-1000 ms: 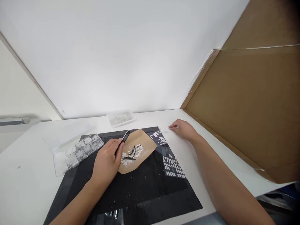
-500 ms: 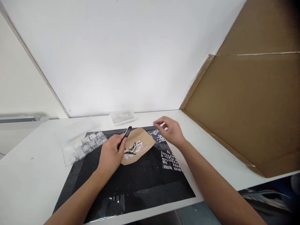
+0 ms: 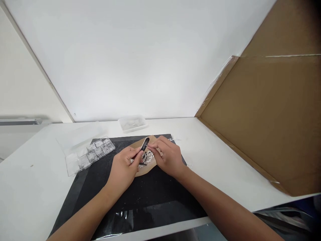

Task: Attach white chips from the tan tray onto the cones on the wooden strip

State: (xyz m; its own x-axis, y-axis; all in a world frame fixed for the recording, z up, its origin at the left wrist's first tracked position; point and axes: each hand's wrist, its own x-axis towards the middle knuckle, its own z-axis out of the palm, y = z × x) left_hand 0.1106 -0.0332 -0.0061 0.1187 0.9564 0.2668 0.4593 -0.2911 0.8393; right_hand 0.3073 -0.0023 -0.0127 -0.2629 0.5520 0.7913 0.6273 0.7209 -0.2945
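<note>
My left hand (image 3: 126,164) is closed around a slim black strip-like piece (image 3: 144,144) with a rounded end and a pale edge; I cannot tell its kind. The fingers of my right hand (image 3: 167,154) are pinched together right beside the upper part of that piece. Whatever sits between those fingertips is too small or hidden to make out. Beneath both hands lies a brown paper sheet (image 3: 143,172), bearing a pile of small white and black bits (image 3: 149,156). My right hand and forearm cover most of the small white pieces at the mat's right edge.
A black mat (image 3: 130,190) covers the front of the white table (image 3: 220,160). On its left lies a clear compartment box (image 3: 96,152) with white contents. A shallow translucent tub (image 3: 132,123) stands by the wall, and a cardboard panel (image 3: 271,124) rises at the right.
My right hand has moved left and down from the mat's far right corner to the black piece. My left hand has shifted slightly right, still holding that piece.
</note>
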